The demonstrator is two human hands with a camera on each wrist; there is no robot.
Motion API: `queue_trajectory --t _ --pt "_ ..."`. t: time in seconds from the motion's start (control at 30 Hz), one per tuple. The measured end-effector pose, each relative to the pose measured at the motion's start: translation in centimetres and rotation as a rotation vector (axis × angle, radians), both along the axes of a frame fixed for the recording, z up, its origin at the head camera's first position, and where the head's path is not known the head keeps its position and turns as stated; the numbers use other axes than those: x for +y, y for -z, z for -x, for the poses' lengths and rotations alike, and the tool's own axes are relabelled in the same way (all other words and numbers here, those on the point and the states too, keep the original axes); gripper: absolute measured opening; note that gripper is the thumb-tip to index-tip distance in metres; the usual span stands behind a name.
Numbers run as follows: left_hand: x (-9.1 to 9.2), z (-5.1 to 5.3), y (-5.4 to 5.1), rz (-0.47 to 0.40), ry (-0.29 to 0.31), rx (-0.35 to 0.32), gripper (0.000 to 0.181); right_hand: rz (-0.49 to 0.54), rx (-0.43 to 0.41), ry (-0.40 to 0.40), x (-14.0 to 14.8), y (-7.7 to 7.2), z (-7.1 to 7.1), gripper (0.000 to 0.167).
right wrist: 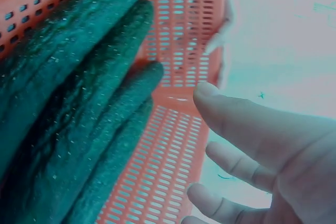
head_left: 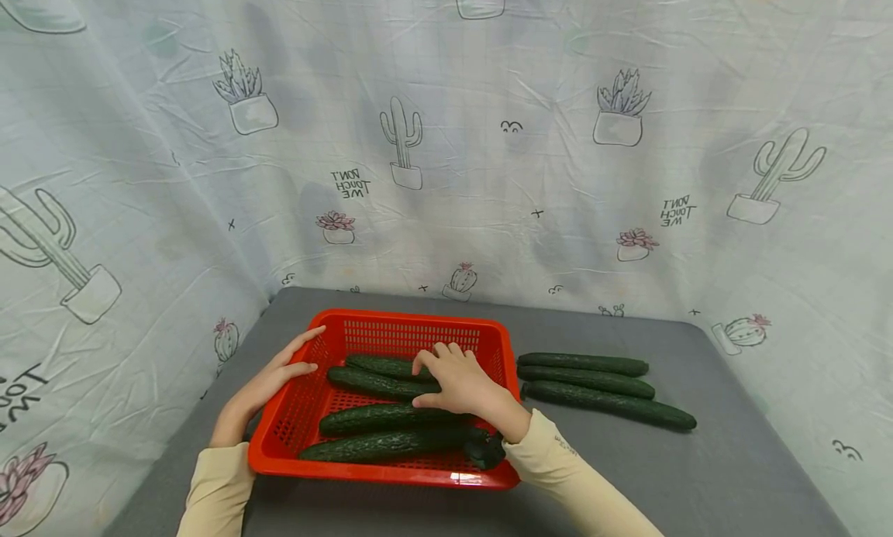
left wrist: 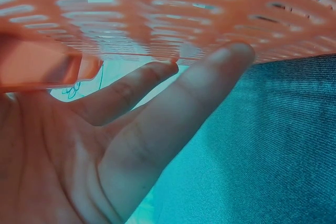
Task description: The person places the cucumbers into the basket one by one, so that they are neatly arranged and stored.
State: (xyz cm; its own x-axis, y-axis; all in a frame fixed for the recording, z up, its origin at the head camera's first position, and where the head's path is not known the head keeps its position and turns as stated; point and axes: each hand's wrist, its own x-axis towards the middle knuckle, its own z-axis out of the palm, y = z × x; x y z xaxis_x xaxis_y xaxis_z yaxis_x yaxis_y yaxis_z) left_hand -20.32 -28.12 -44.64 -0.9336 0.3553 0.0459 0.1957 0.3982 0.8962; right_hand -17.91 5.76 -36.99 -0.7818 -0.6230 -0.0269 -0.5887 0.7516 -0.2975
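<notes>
A red plastic basket (head_left: 384,479) with slotted walls holds several long dark green cucumbers (head_left: 380,445), lying side by side. At the basket's left side is my left hand (head_left: 268,382), its fingers extended and touching the basket. The left wrist view shows two fairly straight fingers (left wrist: 168,114) against the slotted wall. My right hand (head_left: 460,382) hovers over the cucumbers inside, fingers spread and lightly bent. In the right wrist view nothing lies between the thumb and fingers, and the cucumbers (right wrist: 73,103) are apart from them. The right forearm and hand hide the cucumbers' right ends.
Three more cucumbers (head_left: 593,380) lie on the grey tabletop (head_left: 725,475), just right of the basket. A pale curtain (head_left: 474,173) printed with potted cacti hangs behind the table and along its sides. Something small and black (head_left: 484,448) sits by the right wrist.
</notes>
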Motion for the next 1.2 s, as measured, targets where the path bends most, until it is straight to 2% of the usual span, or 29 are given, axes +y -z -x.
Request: queue_trajectory --t 0.5,1.2 --pt "0.0 0.0 -0.1 0.009 -0.009 0.0 0.06 0.089 0.012 0.02 2.5 -1.2 -1.0 0.031" --pt "-0.1 0.2 0.1 -0.002 0.004 0.01 0.06 0.221 0.071 0.094 7.5 -1.1 -2.0 0.033"
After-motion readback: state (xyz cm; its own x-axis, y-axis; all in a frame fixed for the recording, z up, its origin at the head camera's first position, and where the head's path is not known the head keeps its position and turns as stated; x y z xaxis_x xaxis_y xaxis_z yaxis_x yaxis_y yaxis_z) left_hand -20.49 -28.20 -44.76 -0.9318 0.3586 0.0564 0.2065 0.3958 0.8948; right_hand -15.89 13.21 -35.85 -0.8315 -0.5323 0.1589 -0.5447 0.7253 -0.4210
